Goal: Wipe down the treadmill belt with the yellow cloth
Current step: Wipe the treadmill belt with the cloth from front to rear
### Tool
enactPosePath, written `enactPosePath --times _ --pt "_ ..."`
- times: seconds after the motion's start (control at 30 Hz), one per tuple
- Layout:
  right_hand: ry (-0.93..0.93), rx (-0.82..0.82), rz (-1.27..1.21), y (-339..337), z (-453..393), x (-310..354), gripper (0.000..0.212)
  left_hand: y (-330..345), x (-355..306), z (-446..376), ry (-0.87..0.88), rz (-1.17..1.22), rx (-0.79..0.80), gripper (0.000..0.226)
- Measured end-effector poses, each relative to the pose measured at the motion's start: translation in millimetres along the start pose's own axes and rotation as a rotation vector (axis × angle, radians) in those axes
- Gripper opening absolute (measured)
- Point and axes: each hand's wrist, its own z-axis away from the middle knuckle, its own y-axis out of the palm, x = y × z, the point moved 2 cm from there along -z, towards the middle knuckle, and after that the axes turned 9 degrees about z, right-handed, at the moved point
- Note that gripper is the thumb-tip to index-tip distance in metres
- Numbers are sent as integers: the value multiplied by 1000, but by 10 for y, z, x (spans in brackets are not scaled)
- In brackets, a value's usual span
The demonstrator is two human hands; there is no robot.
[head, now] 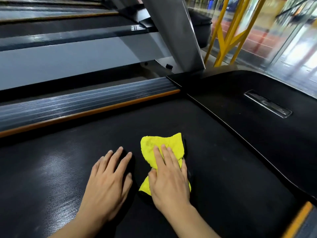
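The black textured treadmill belt [68,169] fills the lower part of the head view. A crumpled yellow cloth [164,145] with a dark underside lies on it near the belt's front end. My right hand [169,179] presses flat on the cloth, fingers spread over its middle, and part of the cloth is hidden under the palm. My left hand [109,177] rests flat on the bare belt just left of the cloth, fingers apart, holding nothing.
A ribbed grey side rail [85,102] with an orange strip runs along the belt's far edge. The black motor cover [257,134] sits right of the belt. A grey upright post [173,31] rises behind. Yellow railing [228,31] and another treadmill lie beyond.
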Motion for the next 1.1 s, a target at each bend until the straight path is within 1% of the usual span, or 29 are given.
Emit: enactPosePath --times 0.07,0.2,0.3,0.4,0.5,0.6,0.63,0.67,0.73,0.77,0.8,0.87,0.9,0.97,1.03,1.07,1.1 --pt "14 12 -14 -19 -199 -113 60 49 49 -199 -20 -13 24 58" --pt "65 -38 -3 -74 -883 -494 59 85 123 -604 -66 -25 60 63" --pt "96 -20 40 -56 -1431 -796 57 133 167 -675 -107 -42 81 66" --pt "106 -18 64 -34 -1916 -1070 59 181 142 -673 -100 -35 96 66" --pt "110 21 80 7 -2291 -1115 62 172 160 -679 -109 2 99 65" --pt "169 -10 74 35 -2432 -1069 58 192 177 -708 -115 -7 109 66" --pt "161 -23 71 51 -2404 -1004 56 192 186 -714 -122 -1 115 66" --pt "106 -32 59 63 -2343 -883 56 192 188 -730 -127 5 118 66" --pt "-134 -31 -13 97 -2130 -482 61 190 193 -745 -127 4 126 67" --pt "-267 -1 -45 135 -2010 -266 63 180 194 -742 -127 3 130 67" --pt "-359 46 -61 158 -1903 -86 61 160 188 -743 -127 4 131 67" --pt "-436 136 -89 130 -1822 32 61 137 168 -751 -124 8 136 67" --pt "-443 137 -72 105 -1870 -38 62 129 161 -753 -123 8 136 67" --pt "-379 63 -1 94 -2066 -368 61 122 153 -764 -132 7 138 68" --pt "-169 7 49 58 -2325 -807 61 113 137 -768 -144 -3 141 68" --pt "-66 14 78 45 -2433 -997 60 103 126 -769 -149 -5 143 68" --pt "-10 21 108 33 -2504 -1142 59 98 113 -775 -153 0 143 68"
